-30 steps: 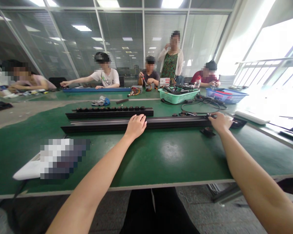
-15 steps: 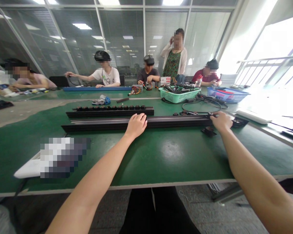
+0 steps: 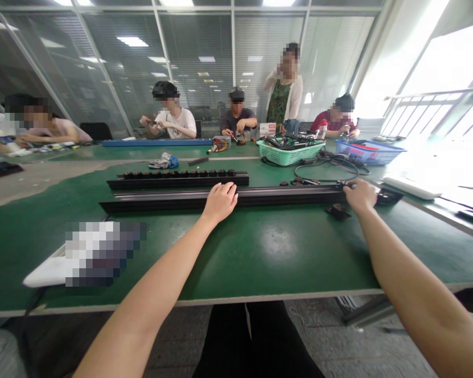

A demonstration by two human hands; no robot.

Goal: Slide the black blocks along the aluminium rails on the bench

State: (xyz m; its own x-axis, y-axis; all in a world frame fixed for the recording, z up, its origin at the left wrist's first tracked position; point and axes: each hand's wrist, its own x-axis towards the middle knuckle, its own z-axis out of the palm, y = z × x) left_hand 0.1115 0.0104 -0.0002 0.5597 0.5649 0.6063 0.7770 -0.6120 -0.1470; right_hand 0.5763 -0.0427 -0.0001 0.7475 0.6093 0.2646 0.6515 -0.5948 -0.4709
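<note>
1. Green worktop (image 3: 276, 283) under bright light, glass partition (image 3: 197, 58) behind, and two bare hands at work!
2. Left hand (image 3: 222, 201) lies across the long black rail (image 3: 287, 196), fingers together and bent over it; whether it truly grips, I cannot tell.
3. Out to the right hand (image 3: 360, 195): narrow, fingertips pinching a small dark piece (image 3: 341, 186) near the rail's right end.
4. Just in front of that hand, one loose dark part (image 3: 338, 211) sits on the green.
5. Beyond the rail, a shorter black rail (image 3: 177, 182) runs alongside, topped with a row of small black pieces; more dark parts (image 3: 299, 182) cluster to its right.
6. Farther back: crumpled grey-blue cloth (image 3: 164, 161), a green basket (image 3: 287, 156) heaped with dark items, black cables (image 3: 352, 169), a blue basket (image 3: 378, 155).
7. Across the far side, co-workers sit bent over parts, one person (image 3: 279, 97) standing.
</note>
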